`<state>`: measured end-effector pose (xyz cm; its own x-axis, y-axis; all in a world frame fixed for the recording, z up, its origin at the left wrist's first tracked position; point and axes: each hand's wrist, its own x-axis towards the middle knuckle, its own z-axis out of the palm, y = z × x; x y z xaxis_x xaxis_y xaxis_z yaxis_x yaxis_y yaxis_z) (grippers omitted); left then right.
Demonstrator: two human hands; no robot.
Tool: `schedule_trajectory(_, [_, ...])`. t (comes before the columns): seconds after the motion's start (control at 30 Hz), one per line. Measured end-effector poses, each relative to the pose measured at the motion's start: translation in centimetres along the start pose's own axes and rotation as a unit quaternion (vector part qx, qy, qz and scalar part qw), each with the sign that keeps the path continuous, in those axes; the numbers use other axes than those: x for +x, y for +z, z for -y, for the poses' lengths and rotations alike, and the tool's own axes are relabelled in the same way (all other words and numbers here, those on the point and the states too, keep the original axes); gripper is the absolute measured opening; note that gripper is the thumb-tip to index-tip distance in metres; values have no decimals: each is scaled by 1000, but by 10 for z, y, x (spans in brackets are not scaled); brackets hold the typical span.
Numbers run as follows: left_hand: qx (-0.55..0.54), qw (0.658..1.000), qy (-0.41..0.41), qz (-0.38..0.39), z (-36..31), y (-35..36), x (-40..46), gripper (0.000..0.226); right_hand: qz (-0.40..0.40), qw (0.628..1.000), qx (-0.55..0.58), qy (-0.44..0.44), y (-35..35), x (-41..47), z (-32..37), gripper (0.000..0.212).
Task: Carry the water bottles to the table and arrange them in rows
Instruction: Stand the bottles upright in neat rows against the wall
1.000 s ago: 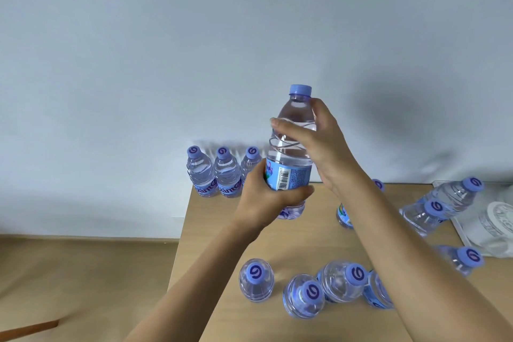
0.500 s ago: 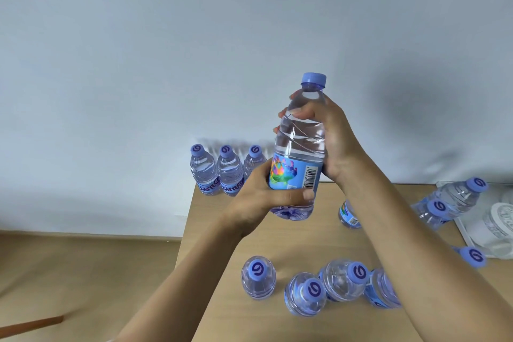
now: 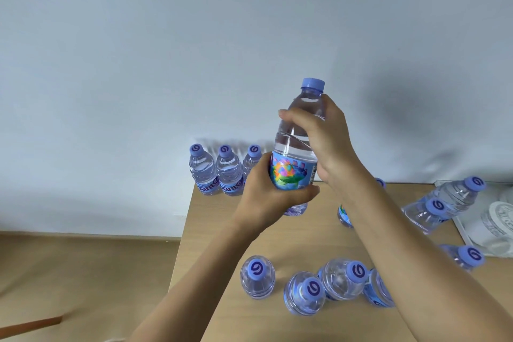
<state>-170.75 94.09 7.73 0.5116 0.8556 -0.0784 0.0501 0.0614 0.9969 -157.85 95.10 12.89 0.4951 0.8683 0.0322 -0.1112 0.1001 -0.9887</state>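
While both hands clamp the bottle (image 3: 297,147) above the table (image 3: 305,239), left hand (image 3: 273,191) round the label and right hand (image 3: 323,141) at the shoulder, I judge it best lowered upright beside the far-left row (image 3: 222,172).

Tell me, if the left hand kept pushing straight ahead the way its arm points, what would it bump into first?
Probably the wall. The left hand grips the held bottle and points up and away over the table. The row of three bottles stands just left of that line, though depth is hard to judge.
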Motion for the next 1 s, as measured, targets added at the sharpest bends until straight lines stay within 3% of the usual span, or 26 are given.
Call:
schedule_trajectory(0.37, [-97,986,-30,130,-6,-11,1,50,160,974,155,47,-16,10,10,23])
schedule_trajectory(0.53, [-78,992,-21,102,-6,-11,-1,56,194,970,144,27,-14,9,6,22])
schedule_trajectory(0.63, [-60,996,-15,65,-4,-10,-3,53,172,983,60,10,-15,9,8,28])
schedule_trajectory(0.77, [22,999,24,-11,0,-9,-3,48,80,995,-42,-48,-7,2,7,24])
schedule_trajectory(0.9, [46,997,32,-47,5,-2,-3,53,25,1000,2,-10,0,-2,7,22])
schedule_trajectory(1.0, [38,999,25,-26,7,-4,-1,58,27,999,32,13,0,-1,9,17])
